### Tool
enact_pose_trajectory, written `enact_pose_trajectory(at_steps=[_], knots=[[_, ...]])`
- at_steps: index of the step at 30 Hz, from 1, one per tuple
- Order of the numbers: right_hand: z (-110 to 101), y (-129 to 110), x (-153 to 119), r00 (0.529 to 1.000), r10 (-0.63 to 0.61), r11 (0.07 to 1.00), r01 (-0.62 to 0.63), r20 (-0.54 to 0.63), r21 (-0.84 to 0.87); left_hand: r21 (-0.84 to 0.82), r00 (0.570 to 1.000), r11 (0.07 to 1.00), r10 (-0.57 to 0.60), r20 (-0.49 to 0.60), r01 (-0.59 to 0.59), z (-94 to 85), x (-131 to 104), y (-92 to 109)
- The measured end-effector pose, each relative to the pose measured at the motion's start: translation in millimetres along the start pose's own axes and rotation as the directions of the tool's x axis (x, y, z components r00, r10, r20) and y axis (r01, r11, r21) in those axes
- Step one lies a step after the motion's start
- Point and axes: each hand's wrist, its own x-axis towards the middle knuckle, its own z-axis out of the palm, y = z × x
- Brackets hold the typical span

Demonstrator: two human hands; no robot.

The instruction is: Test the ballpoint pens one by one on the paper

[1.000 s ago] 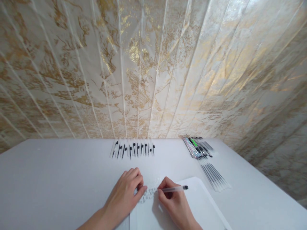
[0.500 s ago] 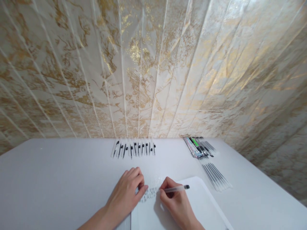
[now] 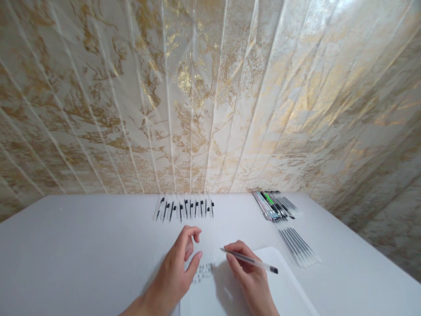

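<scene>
My right hand (image 3: pixel 248 272) grips a clear-barrelled pen (image 3: pixel 258 262) with a dark end. Its tip points left and appears raised above a white sheet (image 3: pixel 283 281) with rounded corners. Rows of small dark handwriting (image 3: pixel 204 271) mark the sheet's upper left part. Beside the writing, my left hand (image 3: pixel 177 265) is half curled, thumb and forefinger apart, with nothing visible between them. The palm side and lower fingers of that hand are partly hidden.
At the back of the white table (image 3: pixel 82 245) lies a row of clear pen parts with dark caps (image 3: pixel 186 210). To the right are a bundle of assorted pens (image 3: pixel 269 206) and several thin refills (image 3: pixel 299 245). A gold-patterned curtain (image 3: pixel 190 109) hangs behind.
My right hand has lifted the pen from the writing, moved slightly right and tilted the pen's back end down. My left hand has turned, its thumb and forefinger spreading apart.
</scene>
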Motion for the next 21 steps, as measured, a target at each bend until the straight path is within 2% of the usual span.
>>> enact_pose_trajectory(at_steps=[4,6,10,16,21], knots=[[3,-15,-6,0.996,0.001,0.993,-0.012,0.088,0.119,-0.199,0.996,0.978,-0.048,0.069,0.061,9.6,-9,7],[6,-23,-9,0.99,-0.006,0.998,-0.004,0.144,0.068,-0.225,0.997,0.973,-0.037,0.066,0.051,12.9,-11,5],[8,-33,-12,0.972,-0.087,0.99,0.11,0.219,-0.093,-0.214,0.994,0.977,-0.001,0.106,0.024,14.3,-12,-1],[13,-20,-14,0.944,-0.147,0.966,0.201,0.297,-0.161,-0.208,0.985,0.978,0.037,0.168,-0.001,14.4,-14,3],[19,-4,-21,0.903,-0.208,0.931,0.301,0.377,-0.207,-0.256,0.97,0.965,0.01,0.244,0.054,18.8,-22,4]])
